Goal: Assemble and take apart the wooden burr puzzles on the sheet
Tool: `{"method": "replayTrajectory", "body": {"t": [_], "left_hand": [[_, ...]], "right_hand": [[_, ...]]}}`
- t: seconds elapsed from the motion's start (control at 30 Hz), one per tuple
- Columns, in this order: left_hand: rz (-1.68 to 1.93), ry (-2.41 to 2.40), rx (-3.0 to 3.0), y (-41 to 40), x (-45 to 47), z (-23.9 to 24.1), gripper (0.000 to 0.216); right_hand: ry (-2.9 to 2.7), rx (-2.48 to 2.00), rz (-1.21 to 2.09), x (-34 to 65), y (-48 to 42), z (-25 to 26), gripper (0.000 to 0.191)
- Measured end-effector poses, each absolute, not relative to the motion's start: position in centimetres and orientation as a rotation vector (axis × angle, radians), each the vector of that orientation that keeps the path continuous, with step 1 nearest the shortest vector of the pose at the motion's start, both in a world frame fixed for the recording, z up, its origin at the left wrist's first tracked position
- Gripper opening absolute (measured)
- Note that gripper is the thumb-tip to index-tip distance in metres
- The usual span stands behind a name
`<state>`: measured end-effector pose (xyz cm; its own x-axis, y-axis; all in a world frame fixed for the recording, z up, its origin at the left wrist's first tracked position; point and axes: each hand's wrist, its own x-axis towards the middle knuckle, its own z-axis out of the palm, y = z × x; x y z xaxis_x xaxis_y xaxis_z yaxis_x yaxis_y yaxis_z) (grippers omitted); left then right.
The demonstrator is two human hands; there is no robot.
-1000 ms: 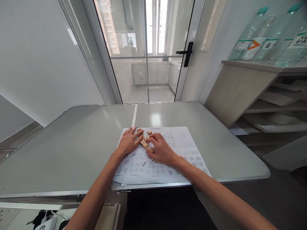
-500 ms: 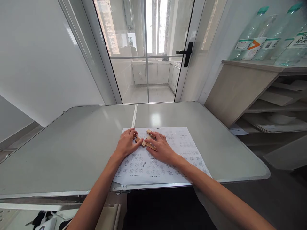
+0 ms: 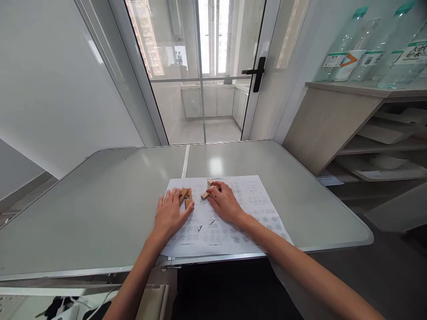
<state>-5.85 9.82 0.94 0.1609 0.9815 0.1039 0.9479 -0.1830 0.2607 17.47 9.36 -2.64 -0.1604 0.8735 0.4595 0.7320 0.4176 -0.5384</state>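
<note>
Pulled apart since a moment ago, so now in two groups on the paper [image 3: 230, 244]: left blocks [image 3: 188, 201] between thumb and wide-spread fingers of the left hand [image 3: 168, 216]; right blocks [image 3: 204, 196] at the closely curled fingertips of the right hand [image 3: 226, 204], grip or mere touch impossible to tell.

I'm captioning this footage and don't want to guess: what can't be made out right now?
Head view:
White paper sheet: fine print too small to read.
Brown wooden pieces: partly hidden by the left hand.
Small pale wooden blocks: the right hand hides their number and any grip.
Rightmost clear plastic bottle: upper end cut off by the right edge.
</note>
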Motion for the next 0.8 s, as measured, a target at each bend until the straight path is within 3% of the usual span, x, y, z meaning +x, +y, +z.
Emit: {"method": "replayTrajectory", "body": {"t": [0.23, 0.37, 0.53, 0.8], "left_hand": [[0.560, 1.585, 2.370, 8.1, -6.8, 1.8, 0.063], [0.760, 1.731, 2.331, 6.6, -6.8, 2.0, 0.052], [0.802, 2.058, 2.243, 5.4, -7.5, 1.3, 0.055], [0.801, 2.104, 2.108, 6.1, -8.2, 0.6, 0.061]], "right_hand": [[-1.951, -1.317, 0.283, 17.7, 10.0, -2.8, 0.024], [-1.904, -1.365, 0.237, 17.6, 9.9, -2.6, 0.025], [-1.892, -1.246, 0.175, 17.4, 9.1, -1.5, 0.042], [-2.200, -0.865, 0.189, 16.7, 7.6, -0.2, 0.035]]}}
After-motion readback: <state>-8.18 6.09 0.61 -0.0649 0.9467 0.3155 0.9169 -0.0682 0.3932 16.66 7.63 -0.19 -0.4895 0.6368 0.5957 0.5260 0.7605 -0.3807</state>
